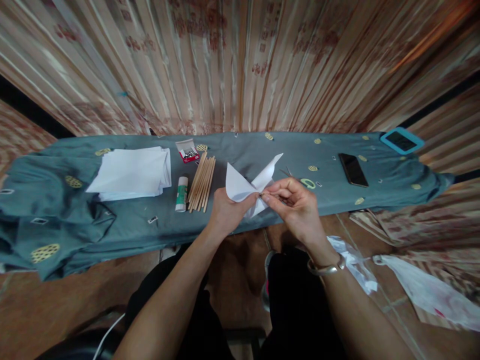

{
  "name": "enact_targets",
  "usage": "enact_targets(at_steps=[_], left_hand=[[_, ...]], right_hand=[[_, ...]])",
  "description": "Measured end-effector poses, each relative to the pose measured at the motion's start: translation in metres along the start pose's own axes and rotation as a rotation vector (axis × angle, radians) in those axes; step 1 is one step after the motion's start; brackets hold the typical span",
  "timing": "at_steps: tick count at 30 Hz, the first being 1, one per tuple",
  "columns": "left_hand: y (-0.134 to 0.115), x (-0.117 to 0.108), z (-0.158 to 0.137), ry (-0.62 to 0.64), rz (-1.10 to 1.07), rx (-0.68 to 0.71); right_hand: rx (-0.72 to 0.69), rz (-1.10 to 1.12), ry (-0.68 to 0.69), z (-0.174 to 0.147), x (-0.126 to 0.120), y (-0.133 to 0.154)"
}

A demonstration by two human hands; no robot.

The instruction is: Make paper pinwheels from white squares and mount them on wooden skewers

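Observation:
A white paper folded into a pinwheel shape (238, 181) is held above the front edge of the cloth-covered table. My left hand (228, 210) is closed on its left side, thumb pressed near the middle. My right hand (296, 205) pinches at the pinwheel's centre with thumb and fingertips; what lies between them is too small to make out. Just beyond the right hand lie scissors with a light green handle (308, 183), partly hidden. Left of the pinwheel are a bundle of thin wooden sticks (202, 184) and a green and white glue stick (181, 194).
A stack of white paper (129, 172) lies on the table's left. Behind the sticks sits an open red box (188, 152) of small metal pieces. To the right are a dark phone (353, 170) and a blue-framed tablet (402, 141). Clear plastic bags (431, 287) lie on the floor.

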State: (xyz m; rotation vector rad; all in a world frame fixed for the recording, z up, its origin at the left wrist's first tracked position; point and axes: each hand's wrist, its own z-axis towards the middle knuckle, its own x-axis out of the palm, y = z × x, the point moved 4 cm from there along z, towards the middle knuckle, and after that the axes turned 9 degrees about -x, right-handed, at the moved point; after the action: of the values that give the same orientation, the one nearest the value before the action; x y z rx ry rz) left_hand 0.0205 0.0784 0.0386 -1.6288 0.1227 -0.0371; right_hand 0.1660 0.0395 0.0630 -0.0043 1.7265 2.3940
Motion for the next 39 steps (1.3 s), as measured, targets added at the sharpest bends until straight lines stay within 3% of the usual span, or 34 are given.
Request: enact_targets(at_steps=[25,34,39], left_hand=[[0.008,0.002,-0.007,0.104,0.217,-0.007],[0.018,-0.002,-0.008,0.077,0.278,-0.054],[0.026,-0.003,-0.002,0.056,0.072,-0.153]], right_hand=[[0.451,0.265,0.144,0.0,-0.005,-0.027],[0.437,0.223,0.19,0.0,-0.002,-0.029],[0.324,0.251,0.085,0.007,-0.013,-0.019]])
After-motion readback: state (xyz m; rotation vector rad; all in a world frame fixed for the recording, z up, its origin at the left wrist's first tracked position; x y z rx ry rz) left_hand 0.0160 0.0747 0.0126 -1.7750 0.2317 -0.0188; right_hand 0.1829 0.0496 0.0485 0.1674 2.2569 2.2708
